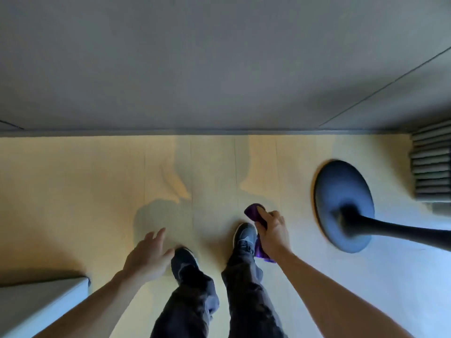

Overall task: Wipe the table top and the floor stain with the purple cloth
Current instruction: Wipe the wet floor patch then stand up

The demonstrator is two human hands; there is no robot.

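Note:
I look straight down at a pale wooden floor (pixel 85 191). My right hand (pixel 274 234) is closed around the bunched purple cloth (pixel 253 212), which pokes out above the fingers and hangs below the palm beside my right shoe. My left hand (pixel 148 254) hovers over the floor with its fingers spread and nothing in it, next to my left shoe. No stain stands out on the floor; only shadows show. No table top is clearly visible.
A grey wall (pixel 219 69) with a skirting board runs across the top. A round dark pedestal base (pixel 344 206) with its column stands at the right. A ribbed grey object (pixel 432 162) sits at the far right. A grey surface's corner (pixel 41 303) juts in lower left.

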